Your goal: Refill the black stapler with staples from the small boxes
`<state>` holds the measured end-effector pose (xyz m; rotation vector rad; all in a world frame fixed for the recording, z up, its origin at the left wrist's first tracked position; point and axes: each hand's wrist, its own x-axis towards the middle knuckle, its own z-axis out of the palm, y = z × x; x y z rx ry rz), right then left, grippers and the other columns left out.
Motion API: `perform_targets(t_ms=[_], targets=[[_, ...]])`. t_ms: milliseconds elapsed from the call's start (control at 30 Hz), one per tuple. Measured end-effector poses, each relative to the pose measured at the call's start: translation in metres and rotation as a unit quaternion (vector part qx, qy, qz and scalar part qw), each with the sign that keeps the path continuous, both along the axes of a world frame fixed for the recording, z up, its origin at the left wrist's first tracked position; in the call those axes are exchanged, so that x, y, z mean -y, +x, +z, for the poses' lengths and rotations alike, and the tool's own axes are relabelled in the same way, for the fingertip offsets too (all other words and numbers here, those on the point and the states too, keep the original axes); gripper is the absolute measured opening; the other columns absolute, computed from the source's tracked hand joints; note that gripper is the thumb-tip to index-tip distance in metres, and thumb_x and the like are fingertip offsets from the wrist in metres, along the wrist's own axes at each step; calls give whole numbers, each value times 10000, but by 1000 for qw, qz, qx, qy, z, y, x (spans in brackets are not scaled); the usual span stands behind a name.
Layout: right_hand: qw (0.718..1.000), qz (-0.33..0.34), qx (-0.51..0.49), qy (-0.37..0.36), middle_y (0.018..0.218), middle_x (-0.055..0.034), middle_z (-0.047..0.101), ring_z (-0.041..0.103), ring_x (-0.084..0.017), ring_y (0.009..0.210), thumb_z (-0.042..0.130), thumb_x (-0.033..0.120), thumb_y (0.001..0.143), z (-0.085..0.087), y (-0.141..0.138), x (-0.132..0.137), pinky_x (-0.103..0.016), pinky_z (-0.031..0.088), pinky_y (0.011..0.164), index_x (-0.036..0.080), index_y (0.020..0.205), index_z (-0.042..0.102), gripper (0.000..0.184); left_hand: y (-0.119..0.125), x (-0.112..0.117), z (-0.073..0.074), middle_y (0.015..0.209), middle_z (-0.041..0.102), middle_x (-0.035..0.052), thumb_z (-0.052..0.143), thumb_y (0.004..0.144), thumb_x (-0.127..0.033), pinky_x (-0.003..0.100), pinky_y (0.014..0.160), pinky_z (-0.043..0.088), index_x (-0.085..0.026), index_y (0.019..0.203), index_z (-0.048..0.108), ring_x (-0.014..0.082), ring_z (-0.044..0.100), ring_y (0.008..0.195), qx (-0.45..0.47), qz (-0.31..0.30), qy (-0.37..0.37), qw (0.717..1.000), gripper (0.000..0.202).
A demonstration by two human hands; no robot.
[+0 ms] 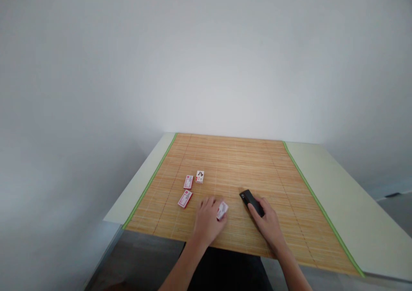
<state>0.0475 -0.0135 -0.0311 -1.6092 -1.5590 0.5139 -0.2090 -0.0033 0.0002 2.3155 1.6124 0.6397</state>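
My left hand (208, 218) is closed around a small red-and-white box (222, 210), like a box of staples, near the front of the mat. Its fingers hide part of the box. My right hand (267, 222) grips what looks like a black stapler (252, 202), which points away to the upper left with a small pale mark at its far end. Left of my left hand lies a red-and-white box (185, 198). Beyond it are a second box (188, 182) and a whiter box (200, 177) with a dark picture on it.
A bamboo mat (238, 158) with green edging covers the middle of the white table (341, 192). A pale wall (225, 59) rises behind the table's far edge. My dark-clothed legs (230, 269) are below the front edge.
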Motion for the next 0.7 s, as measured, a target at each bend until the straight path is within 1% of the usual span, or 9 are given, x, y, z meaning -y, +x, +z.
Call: perform_targets(t_ms=[67,133,233,300,400,467,567,633,700], targets=[[1000,-1,-3,-12,1191,-94,716,667,-274,1067,559,545,971,1,1,1,-409,524,942,244,1245,694,430,-25,-8,-2,1145,644,66,695,890,-296,448,987,408,-308,1267,667,297,552,1107,-26,81,24,996,378],[1000,5,-9,-20,1194,-92,718,670,-270,1058,553,552,972,2,0,2,-401,526,929,243,1242,700,437,-45,-14,-4,1150,639,76,681,898,-299,448,981,406,-295,1216,686,307,549,1122,-44,136,42,989,318],[999,14,-18,-30,1145,-93,728,673,-264,986,555,570,968,4,-8,2,-387,529,875,234,1232,711,455,-62,-17,-7,1133,641,84,664,912,-313,436,955,420,-272,1197,689,305,562,1097,-54,178,53,981,289],[999,20,-27,-43,1033,-84,736,666,-251,880,555,583,966,6,-19,1,-369,527,799,223,1226,718,473,-67,-18,-9,1140,643,88,648,931,-344,447,962,426,-267,1209,686,306,567,1088,-48,198,63,977,291],[995,50,-65,-64,858,-50,708,633,-226,752,558,581,971,11,-46,-4,-341,507,706,212,1198,729,465,-75,-22,-13,1215,636,105,616,963,-400,490,1012,429,-267,1291,662,323,562,1144,-14,224,86,971,357],[990,78,-99,-66,822,-40,693,621,-219,725,560,570,977,14,-69,-10,-334,500,681,212,1148,742,437,-84,-29,-18,1300,618,116,566,994,-405,517,1056,428,-263,1370,622,330,550,1215,25,220,96,970,406],[982,112,-141,-58,798,-42,679,611,-218,700,556,564,980,16,-106,-26,-330,493,636,209,1045,754,411,-97,-48,-29,1457,562,100,458,1048,-383,515,1140,412,-259,1464,549,296,517,1335,91,179,84,976,444],[976,117,-171,-62,762,-41,667,595,-216,659,550,581,975,15,-128,-38,-326,485,586,207,1012,754,427,-101,-60,-36,1529,524,75,395,1073,-382,498,1190,387,-263,1501,513,260,486,1401,123,149,65,979,460],[972,112,-193,-70,738,-44,663,583,-216,638,553,609,962,12,-147,-50,-322,481,552,209,1036,760,457,-102,-68,-43,1560,507,59,356,1085,-384,486,1219,366,-263,1511,507,237,459,1442,137,128,50,981,467]])
